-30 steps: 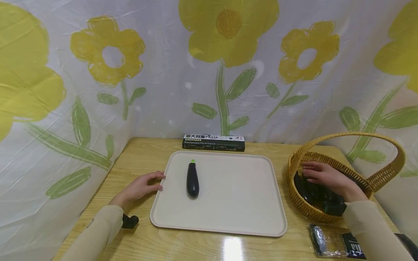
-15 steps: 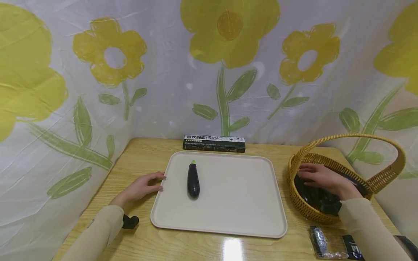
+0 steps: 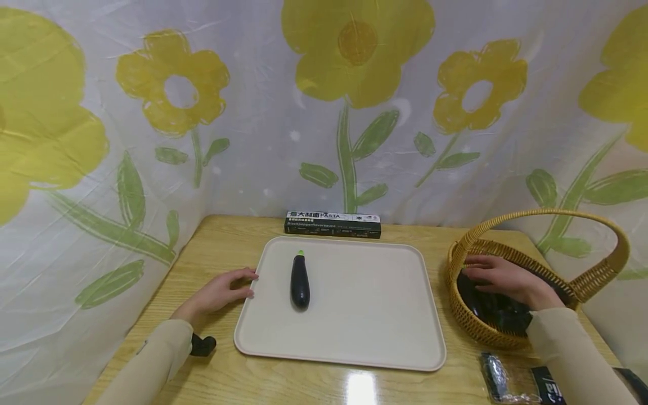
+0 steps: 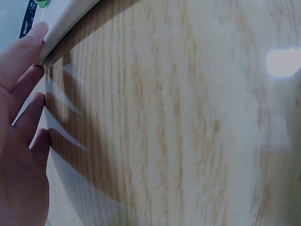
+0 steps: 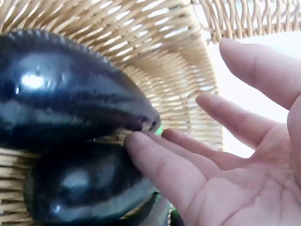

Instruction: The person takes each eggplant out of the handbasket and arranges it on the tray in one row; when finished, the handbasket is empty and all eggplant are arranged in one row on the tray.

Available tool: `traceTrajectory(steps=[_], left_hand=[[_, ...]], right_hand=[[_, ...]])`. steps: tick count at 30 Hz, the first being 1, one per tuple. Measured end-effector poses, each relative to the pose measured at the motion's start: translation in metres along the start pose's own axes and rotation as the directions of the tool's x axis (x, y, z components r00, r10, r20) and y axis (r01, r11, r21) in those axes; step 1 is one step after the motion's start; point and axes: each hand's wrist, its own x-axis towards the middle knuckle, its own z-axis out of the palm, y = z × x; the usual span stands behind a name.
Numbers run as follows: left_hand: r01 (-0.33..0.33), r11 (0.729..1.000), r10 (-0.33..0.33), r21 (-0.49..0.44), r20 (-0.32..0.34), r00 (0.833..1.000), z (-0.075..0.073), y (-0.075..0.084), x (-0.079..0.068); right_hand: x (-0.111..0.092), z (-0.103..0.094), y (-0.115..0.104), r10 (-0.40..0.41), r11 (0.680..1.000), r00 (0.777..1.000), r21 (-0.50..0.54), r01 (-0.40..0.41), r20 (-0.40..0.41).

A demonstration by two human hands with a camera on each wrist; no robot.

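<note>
On the beige tray [image 3: 369,304] lies a dark purple eggplant [image 3: 300,284] with a green stem tip. My left hand [image 3: 223,289] rests at the tray's left edge; in the left wrist view its thumb lies on the rim and the loosely bent fingers sit beside it. At the right, my right hand [image 3: 508,278] reaches into the wicker basket [image 3: 468,320]. The right wrist view shows its fingers spread, one fingertip right at the blunt end of a large glossy eggplant [image 5: 61,89]. Below that lies another dark eggplant [image 5: 89,183]. The sleeve hides part of the basket's contents.
A black pasta box [image 3: 331,225] stands behind the tray. The basket's tall handle [image 3: 547,212] arches over the right hand. A clear plastic package [image 3: 513,379] lies in front of the basket. A flower-printed curtain [image 3: 263,112] surrounds the wooden table [image 3: 283,379].
The right hand has shifted slightly left in the basket, and the dark things beneath it have moved a little. The left hand and the eggplant on the tray stay put.
</note>
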Motion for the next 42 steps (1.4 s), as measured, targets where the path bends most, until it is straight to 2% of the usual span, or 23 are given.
traceTrajectory(steps=[10,20,24,29,35,42], left_hand=[[-0.006,1.0,0.006,-0.004,0.003,1.0,0.002,0.001,-0.001],[0.007,1.0,-0.007,-0.014,-0.004,1.0,-0.001,0.003,-0.003],[0.004,1.0,-0.004,0.001,-0.009,1.0,0.0,0.001,-0.003],[0.013,1.0,-0.013,0.006,-0.009,1.0,0.0,0.001,-0.002],[0.022,1.0,-0.022,0.018,0.001,1.0,-0.001,0.002,-0.001],[0.025,1.0,-0.025,0.012,0.002,1.0,-0.001,0.003,0.0]], right_hand=[[0.004,0.008,0.006,0.087,0.996,0.992,-0.012,-0.086,0.093],[-0.003,0.0,0.01,0.027,0.996,0.99,-0.09,-0.015,0.138],[-0.003,0.001,0.009,0.055,0.997,0.987,-0.06,-0.046,0.151],[-0.003,0.004,0.009,0.072,0.996,0.993,-0.056,-0.067,0.088],[-0.004,0.004,0.008,0.05,0.994,0.999,-0.097,-0.049,0.008],[-0.01,0.003,0.004,0.008,0.982,1.0,-0.186,-0.01,-0.006]])
